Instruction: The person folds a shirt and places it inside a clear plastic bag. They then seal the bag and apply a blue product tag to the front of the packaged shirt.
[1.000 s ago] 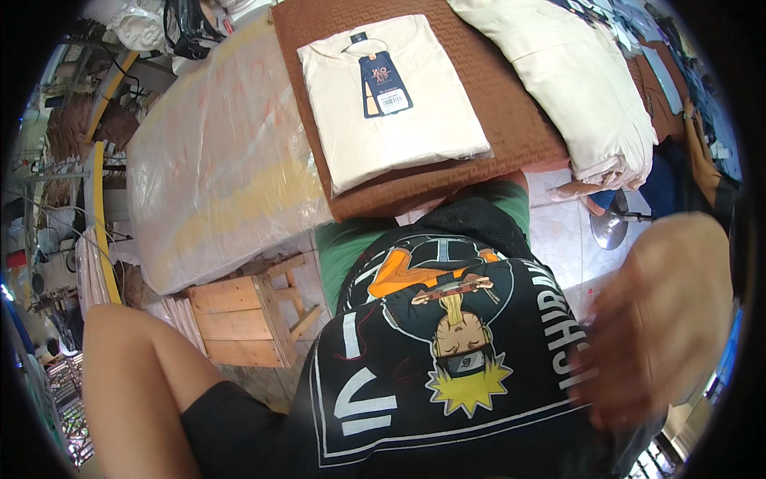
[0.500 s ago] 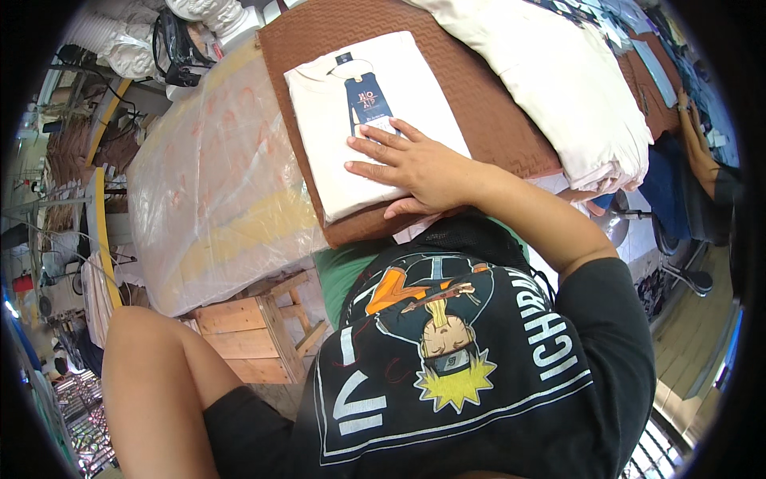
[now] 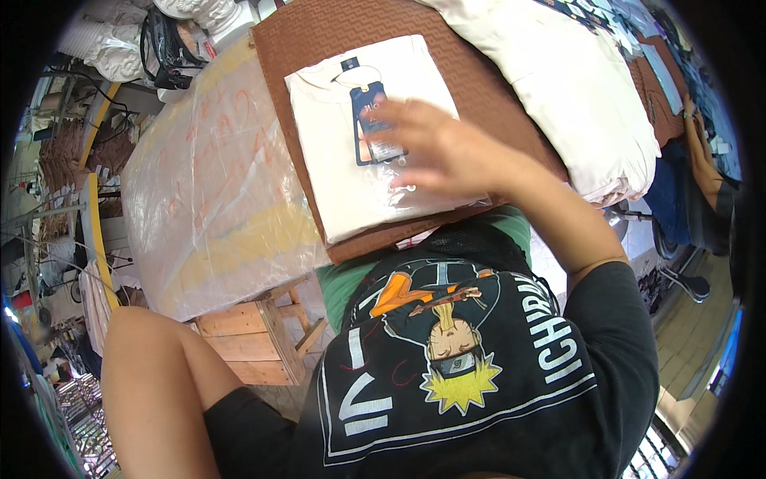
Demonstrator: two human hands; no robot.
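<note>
My right hand, blurred by motion, is over a folded white shirt in a clear plastic bag. Its fingers are stretched out and apart, and I see nothing held. They cover part of a dark blue hang tag on the shirt's front. Whether the palm touches the shirt or hovers just above it, I cannot tell. Flat beneath the shirt lies a brown textured cloth, on the work surface before me. My left hand is out of the picture.
Clear plastic sheeting covers a large pad at left, with a wooden crate below. Pale folded fabric lies at right. A black bag sits at the back left. Another person's arm shows at far right.
My right hand has come off its flat rest on the shirt's lower part and shifted slightly to the right. More of the tag and the shirt's lower front shows.
</note>
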